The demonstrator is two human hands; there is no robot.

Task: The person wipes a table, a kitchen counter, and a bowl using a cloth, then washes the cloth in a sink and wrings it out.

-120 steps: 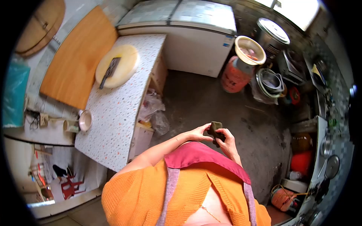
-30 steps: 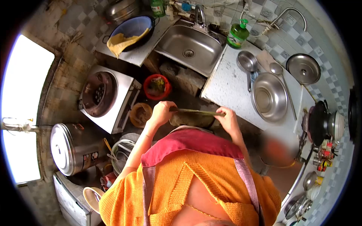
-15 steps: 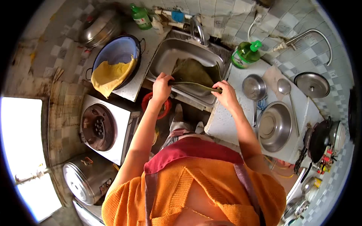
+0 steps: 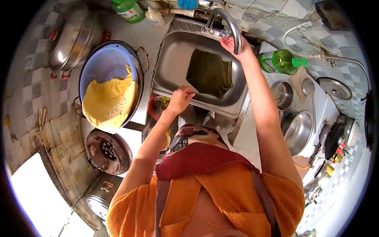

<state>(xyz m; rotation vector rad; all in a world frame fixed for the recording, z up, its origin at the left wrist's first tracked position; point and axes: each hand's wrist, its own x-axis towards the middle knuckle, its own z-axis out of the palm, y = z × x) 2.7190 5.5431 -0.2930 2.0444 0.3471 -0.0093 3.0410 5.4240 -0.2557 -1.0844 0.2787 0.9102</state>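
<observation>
Lowered into the sink [image 4: 173, 59], the olive sheet [image 4: 206, 72] lies creased, left hand [image 4: 181, 98] curled, right hand [image 4: 245, 48] spread.

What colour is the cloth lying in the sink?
Dark olive green; the cloth shows best in head view.

I see the cloth [image 4: 207, 73] in the sink [image 4: 171, 59], nearer its right edge, and the tap [image 4: 236, 32] at its far edge, the right hand [image 4: 238, 46] by the spout. The left hand [image 4: 181, 99] is at the near edge. Left of the sink, a basin [image 4: 103, 65] stands on the counter [image 4: 156, 37]; right of it, another counter [image 4: 246, 134] carries a bottle [image 4: 283, 62] behind a pan [image 4: 283, 94] and bowl [image 4: 298, 132].
</observation>
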